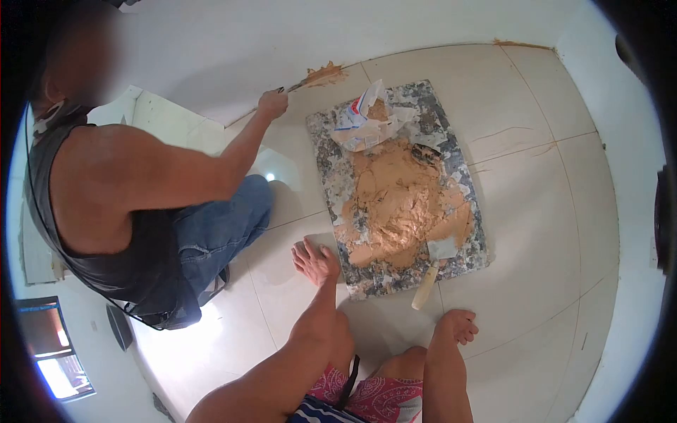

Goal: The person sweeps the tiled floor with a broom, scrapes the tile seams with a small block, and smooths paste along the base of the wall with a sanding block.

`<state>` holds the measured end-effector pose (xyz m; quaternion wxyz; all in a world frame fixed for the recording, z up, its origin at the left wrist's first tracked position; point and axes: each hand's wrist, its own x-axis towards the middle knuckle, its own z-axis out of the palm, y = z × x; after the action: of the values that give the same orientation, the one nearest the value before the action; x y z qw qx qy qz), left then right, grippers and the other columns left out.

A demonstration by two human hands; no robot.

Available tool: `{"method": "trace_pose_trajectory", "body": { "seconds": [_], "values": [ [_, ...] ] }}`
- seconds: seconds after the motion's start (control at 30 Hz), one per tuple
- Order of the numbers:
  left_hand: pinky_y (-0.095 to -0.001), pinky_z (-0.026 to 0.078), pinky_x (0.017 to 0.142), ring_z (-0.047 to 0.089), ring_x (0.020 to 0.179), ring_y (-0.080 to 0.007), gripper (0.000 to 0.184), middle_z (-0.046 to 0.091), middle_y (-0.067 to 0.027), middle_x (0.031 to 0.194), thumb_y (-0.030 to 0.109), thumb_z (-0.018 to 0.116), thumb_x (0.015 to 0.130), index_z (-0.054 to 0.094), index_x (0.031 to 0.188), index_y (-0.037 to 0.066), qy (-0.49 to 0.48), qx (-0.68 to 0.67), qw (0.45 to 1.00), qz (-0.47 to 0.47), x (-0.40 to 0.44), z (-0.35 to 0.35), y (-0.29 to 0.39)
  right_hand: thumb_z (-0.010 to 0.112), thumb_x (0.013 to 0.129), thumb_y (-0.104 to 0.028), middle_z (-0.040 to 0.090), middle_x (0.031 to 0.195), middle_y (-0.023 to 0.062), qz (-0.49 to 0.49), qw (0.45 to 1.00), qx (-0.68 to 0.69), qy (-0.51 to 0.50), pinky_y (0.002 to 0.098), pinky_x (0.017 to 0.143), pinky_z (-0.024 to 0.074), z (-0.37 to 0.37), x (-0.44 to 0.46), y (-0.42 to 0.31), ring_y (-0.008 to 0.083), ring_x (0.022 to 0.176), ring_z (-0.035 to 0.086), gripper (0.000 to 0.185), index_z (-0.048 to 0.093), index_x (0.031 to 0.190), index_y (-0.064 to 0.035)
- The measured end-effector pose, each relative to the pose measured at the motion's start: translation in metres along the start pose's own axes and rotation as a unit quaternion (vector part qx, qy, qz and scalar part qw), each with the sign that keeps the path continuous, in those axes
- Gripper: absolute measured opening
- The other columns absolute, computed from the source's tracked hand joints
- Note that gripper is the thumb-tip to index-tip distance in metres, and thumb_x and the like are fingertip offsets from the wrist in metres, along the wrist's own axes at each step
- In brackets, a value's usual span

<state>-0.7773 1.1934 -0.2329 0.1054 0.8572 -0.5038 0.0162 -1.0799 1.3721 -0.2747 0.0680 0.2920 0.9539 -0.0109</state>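
My left hand (pixel 315 261) is open, fingers a little apart, by the left edge of a stained board (pixel 330 166). My right hand (pixel 460 326) hangs near my knee, its fingers curled in with nothing visible in them. Between my hands lies a putty knife (pixel 425 285); its flat blade rests on the board and its pale handle sticks out over the floor toward me. A wide mound of wet tan filler paste (pixel 402 204) covers the middle of the board. At the board's far end sits a torn white bag (pixel 367 127) with tan powder inside.
On the left a co-worker crouches; the person's hand (pixel 273 104) holds a scraper (pixel 296 86) against a tan smear (pixel 326 75) at the wall's base. A dark blade-like piece (pixel 426 154) lies in the paste. White walls (pixel 451 25) edge the tiled floor (pixel 529 211).
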Motion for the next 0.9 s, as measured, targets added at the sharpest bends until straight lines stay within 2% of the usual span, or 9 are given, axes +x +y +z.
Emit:
{"method": "trace_pose_trajectory", "body": {
  "seconds": [0.3, 0.4, 0.47, 0.5, 0.53, 0.63, 0.9],
  "values": [
    [-0.0482, 0.016, 0.108, 0.022, 0.132, -0.0353, 0.058, 0.03, -0.0194, 0.139, 0.032, 0.049, 0.081, 0.037, 0.134, 0.011, -0.004, 0.0, 1.0, 0.004, -0.002, 0.001, -0.004, 0.033, 0.085, -0.04, 0.047, 0.107, 0.0148, -0.011, 0.999, -0.018, 0.024, 0.0468, 0.077, 0.0421, 0.003, 0.001, 0.004, 0.0317, 0.098, 0.048, 0.041, 0.044, 0.104, -0.0059],
    [-0.0483, 0.017, 0.107, 0.024, 0.131, -0.0337, 0.054, 0.037, -0.0171, 0.136, 0.034, 0.048, 0.081, 0.043, 0.13, 0.01, 0.019, 0.002, 1.0, 0.011, 0.003, -0.009, 0.002, 0.033, 0.085, -0.04, 0.047, 0.107, 0.0147, -0.009, 0.999, -0.017, 0.036, 0.0467, 0.077, 0.042, -0.002, -0.004, -0.002, 0.0317, 0.098, 0.048, 0.041, 0.044, 0.104, -0.0059],
    [-0.0459, 0.017, 0.106, 0.029, 0.126, -0.0345, 0.052, 0.038, -0.0192, 0.135, 0.033, 0.049, 0.08, 0.048, 0.124, 0.007, -0.193, 0.068, 0.978, -0.035, 0.009, -0.027, 0.01, 0.033, 0.085, -0.04, 0.047, 0.107, 0.0147, -0.007, 0.999, -0.016, 0.04, 0.0466, 0.077, 0.042, 0.0, -0.002, -0.001, 0.0317, 0.098, 0.048, 0.041, 0.044, 0.104, -0.0059],
    [-0.0459, 0.017, 0.106, 0.029, 0.126, -0.0345, 0.051, 0.038, -0.0191, 0.134, 0.033, 0.049, 0.08, 0.048, 0.124, 0.006, -0.23, 0.067, 0.97, -0.046, 0.01, -0.029, 0.012, 0.033, 0.085, -0.04, 0.047, 0.107, 0.0147, -0.006, 0.999, -0.015, 0.041, 0.0466, 0.077, 0.042, 0.001, -0.001, 0.001, 0.0317, 0.098, 0.048, 0.041, 0.044, 0.104, -0.0059],
    [-0.0458, 0.017, 0.106, 0.029, 0.126, -0.0345, 0.051, 0.039, -0.019, 0.134, 0.033, 0.049, 0.08, 0.049, 0.124, 0.006, -0.232, 0.059, 0.97, -0.048, 0.01, -0.029, 0.012, 0.033, 0.085, -0.04, 0.047, 0.107, 0.0147, -0.006, 0.999, -0.014, 0.042, 0.0466, 0.077, 0.042, 0.002, 0.0, 0.001, 0.0317, 0.098, 0.048, 0.041, 0.044, 0.104, -0.006],
    [-0.0457, 0.017, 0.106, 0.03, 0.125, -0.0345, 0.051, 0.039, -0.0188, 0.134, 0.033, 0.049, 0.08, 0.05, 0.122, 0.005, -0.148, 0.0, 0.989, -0.03, 0.007, -0.023, 0.009, 0.033, 0.085, -0.04, 0.047, 0.107, 0.0147, -0.001, 0.999, -0.009, 0.044, 0.0465, 0.077, 0.0419, 0.002, -0.002, 0.001, 0.0317, 0.098, 0.048, 0.041, 0.044, 0.104, -0.006],
    [-0.0455, 0.017, 0.105, 0.03, 0.124, -0.0347, 0.05, 0.04, -0.0183, 0.133, 0.034, 0.048, 0.08, 0.051, 0.12, 0.004, -0.109, -0.026, 0.994, -0.015, 0.003, -0.019, 0.006, 0.032, 0.085, -0.04, 0.047, 0.108, 0.0146, 0.02, 0.999, -0.001, 0.05, 0.0462, 0.078, 0.0418, -0.005, -0.007, 0.001, 0.0317, 0.098, 0.048, 0.041, 0.044, 0.105, -0.0061]
  ]
}}
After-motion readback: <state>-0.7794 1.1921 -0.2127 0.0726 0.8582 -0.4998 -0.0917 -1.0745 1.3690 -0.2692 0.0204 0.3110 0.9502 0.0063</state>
